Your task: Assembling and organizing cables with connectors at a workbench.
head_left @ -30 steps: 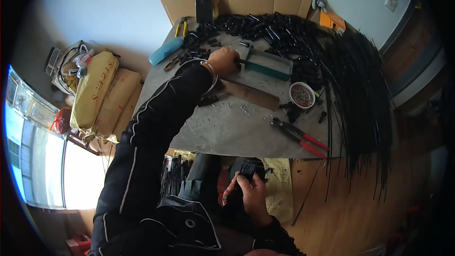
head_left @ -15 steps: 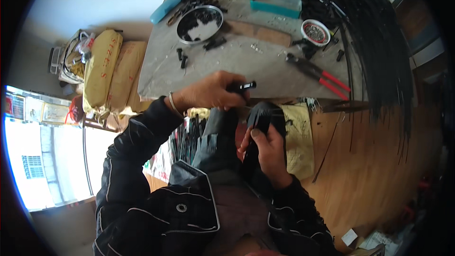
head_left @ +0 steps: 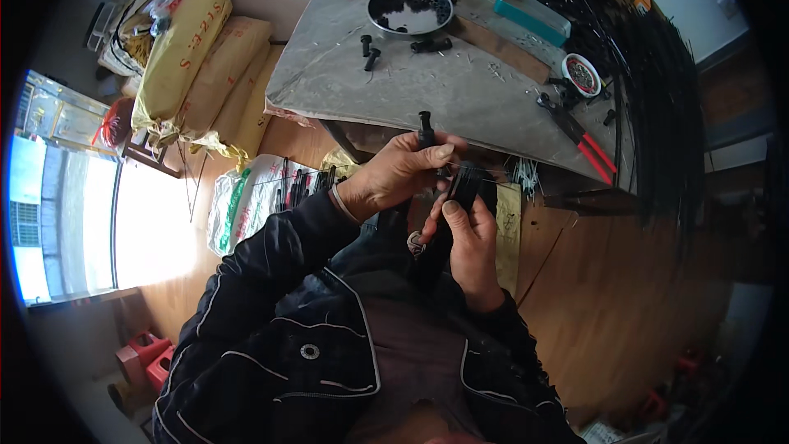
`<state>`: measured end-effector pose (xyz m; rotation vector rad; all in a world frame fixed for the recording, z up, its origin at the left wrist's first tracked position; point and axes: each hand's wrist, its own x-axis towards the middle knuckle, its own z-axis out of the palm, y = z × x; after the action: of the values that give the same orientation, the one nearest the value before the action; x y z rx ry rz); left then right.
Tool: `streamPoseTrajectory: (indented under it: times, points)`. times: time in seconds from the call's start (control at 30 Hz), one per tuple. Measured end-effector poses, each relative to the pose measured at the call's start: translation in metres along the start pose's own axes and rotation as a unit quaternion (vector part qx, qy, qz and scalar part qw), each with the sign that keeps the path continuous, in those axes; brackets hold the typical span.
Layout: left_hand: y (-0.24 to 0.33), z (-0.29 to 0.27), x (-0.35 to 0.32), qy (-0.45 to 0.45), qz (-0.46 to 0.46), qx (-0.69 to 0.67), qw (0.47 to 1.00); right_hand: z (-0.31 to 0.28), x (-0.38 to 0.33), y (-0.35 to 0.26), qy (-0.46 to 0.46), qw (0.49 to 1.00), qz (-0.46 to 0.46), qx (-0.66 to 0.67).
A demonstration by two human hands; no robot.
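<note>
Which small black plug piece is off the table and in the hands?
The one pinched upright in the left hand: black plug piece at its fingertips. The loose black pieces lie on the grey table.

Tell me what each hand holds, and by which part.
Left hand pinches a small black plug-like part by its lower end; right hand grips a black bundle around its middle.

The lower part of the small black plastic fitting point(head_left: 426, 125) is buried in the left hand point(head_left: 400, 173), so its full shape cannot be told. The bundle of thin black cords point(head_left: 462, 187) runs down behind the right hand point(head_left: 471, 240), its end hidden. Far across the grey metal desk point(head_left: 460, 90), the contents of the round dark metal bowl point(head_left: 409, 8) are too small to identify. The long black rods point(head_left: 657, 90) at right fade into the dark rim.
</note>
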<state>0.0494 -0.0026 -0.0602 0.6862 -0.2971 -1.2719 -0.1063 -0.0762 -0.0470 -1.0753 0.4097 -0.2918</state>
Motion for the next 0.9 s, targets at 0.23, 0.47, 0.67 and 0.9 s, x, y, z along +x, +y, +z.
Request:
streamPoseTrajectory:
  times: [0.23, 0.47, 0.67, 0.9]
  points:
    - [-0.002, 0.004, -0.001, 0.015, 0.033, -0.025, 0.999, 0.005, 0.001, 0.002, -0.004, 1.0, -0.005, 0.008]
    - [0.003, 0.012, 0.0, 0.037, 0.027, -0.036, 0.998, 0.012, 0.0, -0.002, 0.01, 1.0, -0.011, -0.003]
    - [0.003, 0.011, 0.001, 0.046, 0.034, -0.021, 0.998, 0.014, -0.002, -0.004, 0.014, 1.0, 0.001, 0.001]
    - [0.008, 0.016, 0.001, 0.029, 0.053, 0.006, 0.998, 0.01, -0.001, -0.003, -0.003, 1.0, 0.007, -0.007]
